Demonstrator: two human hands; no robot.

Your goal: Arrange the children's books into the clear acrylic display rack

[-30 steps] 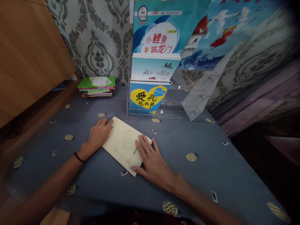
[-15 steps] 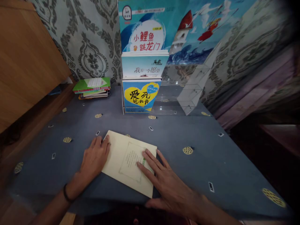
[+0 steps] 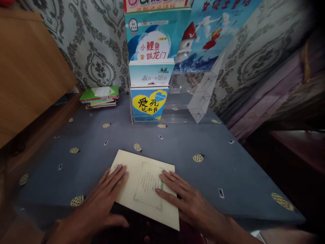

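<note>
A thin cream-coloured book (image 3: 142, 169) lies face up and slanted, its near edge reaching past the front edge of the table. Small print inside a thin frame and a green mark show on its face. My left hand (image 3: 104, 196) rests its stretched fingers on the book's left side, with the thumb held apart below. On the right side, my right hand (image 3: 188, 200) lays its spread fingers flat on the page beside the print. Its thumb is hidden behind the book's edge.
A clear acrylic rack (image 3: 200, 98) stands at the back of the cloth-covered table (image 3: 198, 142), with several picture books (image 3: 149, 103) in its left part. A low stack of books (image 3: 100, 95) lies at the back left. A wooden cabinet (image 3: 30, 67) borders the left.
The book has slid toward me and slightly right, over the table's near edge. My left hand has moved closer to me, its fingers now flat on the book. My right hand moved with it.
</note>
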